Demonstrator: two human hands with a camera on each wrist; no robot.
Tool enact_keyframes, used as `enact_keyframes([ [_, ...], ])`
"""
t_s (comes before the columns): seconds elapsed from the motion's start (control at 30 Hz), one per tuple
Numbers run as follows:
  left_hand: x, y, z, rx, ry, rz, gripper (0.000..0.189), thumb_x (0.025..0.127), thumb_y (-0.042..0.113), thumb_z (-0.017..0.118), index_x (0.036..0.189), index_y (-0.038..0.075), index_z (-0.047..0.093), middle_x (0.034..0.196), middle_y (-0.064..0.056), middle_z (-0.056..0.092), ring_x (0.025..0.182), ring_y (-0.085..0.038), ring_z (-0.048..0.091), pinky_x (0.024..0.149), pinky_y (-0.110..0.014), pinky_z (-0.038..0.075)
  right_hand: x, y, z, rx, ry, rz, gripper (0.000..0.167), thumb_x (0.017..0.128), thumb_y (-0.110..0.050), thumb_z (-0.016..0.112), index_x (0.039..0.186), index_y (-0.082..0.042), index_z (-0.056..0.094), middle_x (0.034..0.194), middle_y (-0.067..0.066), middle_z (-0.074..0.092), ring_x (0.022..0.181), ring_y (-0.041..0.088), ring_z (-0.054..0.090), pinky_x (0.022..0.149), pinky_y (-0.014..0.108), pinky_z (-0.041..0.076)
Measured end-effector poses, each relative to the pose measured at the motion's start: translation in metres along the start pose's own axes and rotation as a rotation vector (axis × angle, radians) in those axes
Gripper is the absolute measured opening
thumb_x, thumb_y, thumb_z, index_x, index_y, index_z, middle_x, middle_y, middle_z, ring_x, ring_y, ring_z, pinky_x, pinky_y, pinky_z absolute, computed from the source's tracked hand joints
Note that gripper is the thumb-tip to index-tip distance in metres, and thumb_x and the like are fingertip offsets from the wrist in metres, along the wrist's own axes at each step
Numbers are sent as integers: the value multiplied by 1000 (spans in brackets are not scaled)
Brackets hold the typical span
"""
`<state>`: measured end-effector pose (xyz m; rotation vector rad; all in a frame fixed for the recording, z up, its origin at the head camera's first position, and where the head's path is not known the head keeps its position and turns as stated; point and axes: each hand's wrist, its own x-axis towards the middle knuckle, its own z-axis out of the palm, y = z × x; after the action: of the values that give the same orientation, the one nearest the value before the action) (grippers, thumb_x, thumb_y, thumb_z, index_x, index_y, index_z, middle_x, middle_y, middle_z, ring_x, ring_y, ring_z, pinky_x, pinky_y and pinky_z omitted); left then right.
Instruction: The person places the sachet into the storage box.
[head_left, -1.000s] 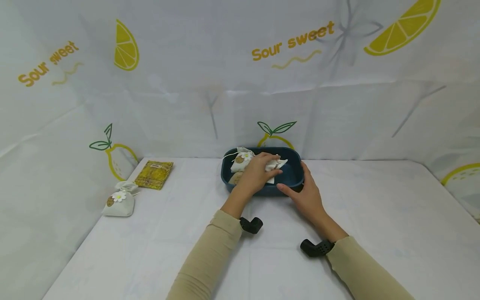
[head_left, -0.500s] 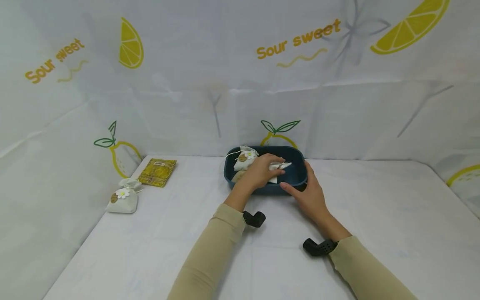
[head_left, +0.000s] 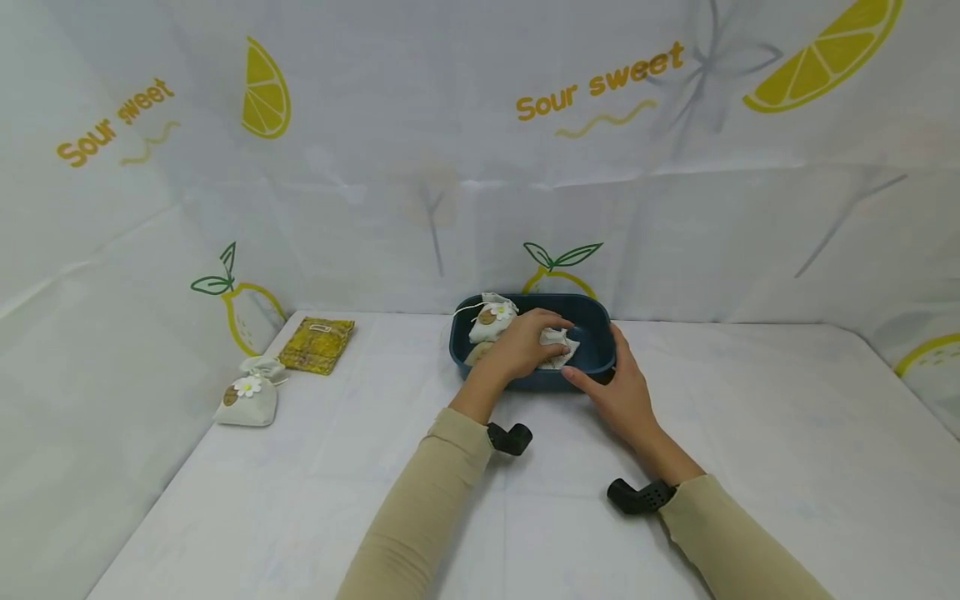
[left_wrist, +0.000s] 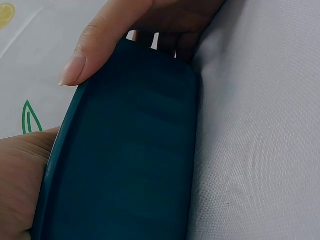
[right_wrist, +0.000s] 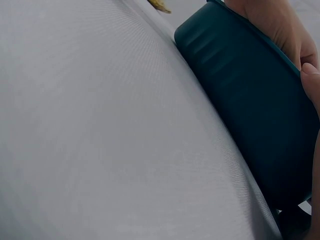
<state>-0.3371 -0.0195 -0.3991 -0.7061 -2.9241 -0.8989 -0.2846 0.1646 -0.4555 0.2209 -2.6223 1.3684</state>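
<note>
A dark blue box (head_left: 543,382) stands at the back of the table. Inside it my left hand (head_left: 521,346) pinches a small white cloth pouch (head_left: 561,360), partly covered by the fingers. A white drawstring pouch with a daisy (head_left: 491,325) lies in the box's left end, with a tan item (head_left: 477,353) in front of it, mostly hidden. My right hand (head_left: 621,392) grips the box's right end, thumb at the front rim and fingers round the side. In the left wrist view, that thumb (left_wrist: 75,70) lies over the rim.
On the table's left side lie a yellow patterned flat packet (head_left: 317,345) and another white daisy pouch (head_left: 249,400). A white cloth with lemon prints (head_left: 360,233) hangs right behind the box.
The white pouch under my left fingers has turned and sits lower in the box, showing more of its side. My right hand stays on the box. The camera view shifts slightly.
</note>
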Motion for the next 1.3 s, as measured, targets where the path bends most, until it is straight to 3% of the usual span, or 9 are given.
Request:
enact_keyframes([
  [0.27,-3,0,1,0,16,7,39,98,25,68,137,20,65,147,-2,56,141,-18,50,117,-35,43,1,1,2,-3,-9,9,104,91,-47,71,164,-14,5,170,15,16,156,41,21,121,66,24],
  [0.57,-16,0,-5,84,94,128,36,99,29,67,133,19,67,144,-3,58,138,-20,52,117,-35,43,-1,1,3,-7,-1,11,105,91,-47,72,164,-14,5,170,16,17,155,41,21,121,66,25],
  [0.93,-54,-3,-43,157,203,214,40,96,30,70,135,20,65,145,-4,58,137,-24,53,112,-40,48,0,1,3,-7,8,14,106,90,-48,72,164,-13,6,170,16,17,156,41,20,122,66,23],
  [1.07,-71,-14,-60,139,234,219,44,94,29,73,136,19,65,145,-5,56,136,-24,54,107,-39,52,1,2,4,-10,11,10,107,89,-49,73,164,-13,7,170,17,17,156,42,20,122,66,23],
  [1.3,-85,-34,-93,67,336,193,50,93,27,74,140,15,60,147,-6,55,140,-25,50,114,-43,47,2,2,2,-16,15,1,107,89,-49,73,164,-13,7,170,16,17,156,42,20,122,66,22],
])
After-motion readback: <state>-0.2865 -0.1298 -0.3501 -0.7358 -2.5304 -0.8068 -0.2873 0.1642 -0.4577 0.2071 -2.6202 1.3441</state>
